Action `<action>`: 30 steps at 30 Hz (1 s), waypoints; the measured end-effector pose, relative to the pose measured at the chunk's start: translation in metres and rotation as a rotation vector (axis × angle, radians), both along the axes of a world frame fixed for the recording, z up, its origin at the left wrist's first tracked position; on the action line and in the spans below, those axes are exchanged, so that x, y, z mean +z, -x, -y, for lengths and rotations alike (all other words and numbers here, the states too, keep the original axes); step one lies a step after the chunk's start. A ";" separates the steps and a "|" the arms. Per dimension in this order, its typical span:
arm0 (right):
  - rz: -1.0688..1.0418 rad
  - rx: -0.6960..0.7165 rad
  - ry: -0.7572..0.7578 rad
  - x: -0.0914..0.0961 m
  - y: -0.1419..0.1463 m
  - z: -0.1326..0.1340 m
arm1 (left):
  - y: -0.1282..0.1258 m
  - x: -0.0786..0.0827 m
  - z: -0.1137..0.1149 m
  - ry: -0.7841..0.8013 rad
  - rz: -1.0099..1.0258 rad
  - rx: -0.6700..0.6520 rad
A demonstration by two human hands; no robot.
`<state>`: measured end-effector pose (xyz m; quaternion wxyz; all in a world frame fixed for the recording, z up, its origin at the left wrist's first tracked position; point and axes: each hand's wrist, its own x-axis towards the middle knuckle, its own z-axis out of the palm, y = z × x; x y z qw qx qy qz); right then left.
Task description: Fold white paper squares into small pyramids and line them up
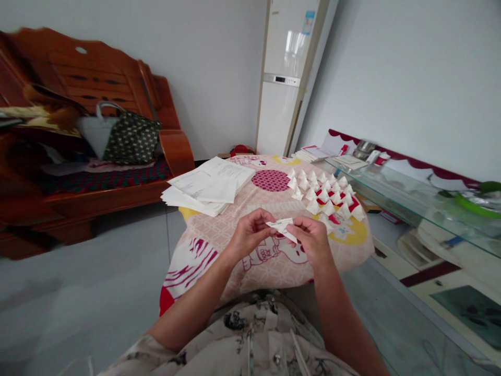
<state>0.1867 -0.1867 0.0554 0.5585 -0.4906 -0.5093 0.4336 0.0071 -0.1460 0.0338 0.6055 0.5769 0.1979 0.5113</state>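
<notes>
Between my two hands is a small folded piece of white paper with some print on it, held above the patterned tablecloth. My left hand pinches its left corner between thumb and fingers. Closed on the right part is my right hand, its thumb lying on top. Beyond my right hand, several folded white paper pieces stand in rows, pointed upward. A pile of printed paper sheets lies at the left of the cloth, beyond my left hand.
To the right runs a glass-topped cabinet carrying cups and a green tray. A wooden bench with bags stands at the left. A tall white air conditioner fills the back corner. More papers lie at the table's far end.
</notes>
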 end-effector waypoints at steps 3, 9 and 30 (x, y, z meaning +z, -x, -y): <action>0.077 -0.023 -0.021 -0.002 -0.002 -0.001 | 0.000 -0.003 -0.003 -0.008 -0.081 0.051; 0.173 -0.058 -0.057 -0.010 -0.003 -0.005 | 0.001 -0.012 -0.008 0.081 -0.112 -0.025; 0.174 -0.057 -0.057 -0.023 0.008 -0.008 | 0.000 -0.016 -0.002 0.167 -0.010 -0.006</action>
